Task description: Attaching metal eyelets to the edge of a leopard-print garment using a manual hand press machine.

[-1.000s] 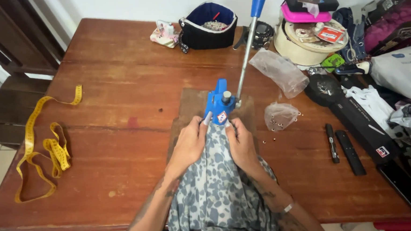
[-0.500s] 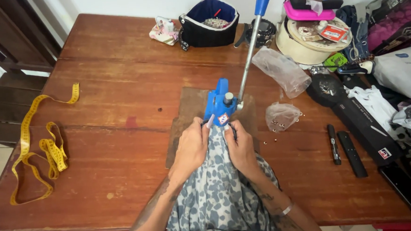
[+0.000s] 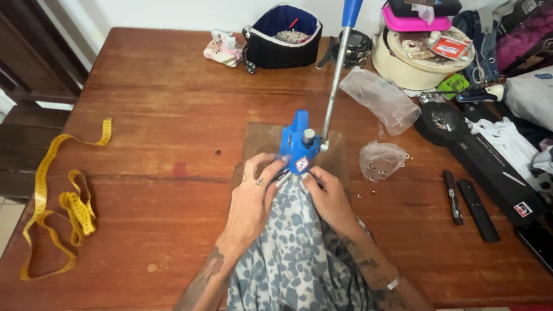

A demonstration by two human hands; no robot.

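We see the grey patterned cloth (image 3: 294, 255) nearest us, running up to the blue hand press (image 3: 299, 148). Our left hand (image 3: 252, 201) and right hand (image 3: 330, 197) lie on the cloth just below the press, fingers closed, pinching its edge at the press base. The press stands on the wooden surface (image 3: 161, 117); right of it lies a small clear bag (image 3: 381, 158), far left a yellow tape measure (image 3: 64, 198).

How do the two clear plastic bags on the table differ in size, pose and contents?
The larger clear plastic bag lies stretched out near the cream round tin and looks nearly empty. The smaller clear plastic bag sits bunched up beside the blue hand press, holding small metal eyelets, with a few spilled onto the wooden table. Both are transparent and crumpled, untouched by either hand.
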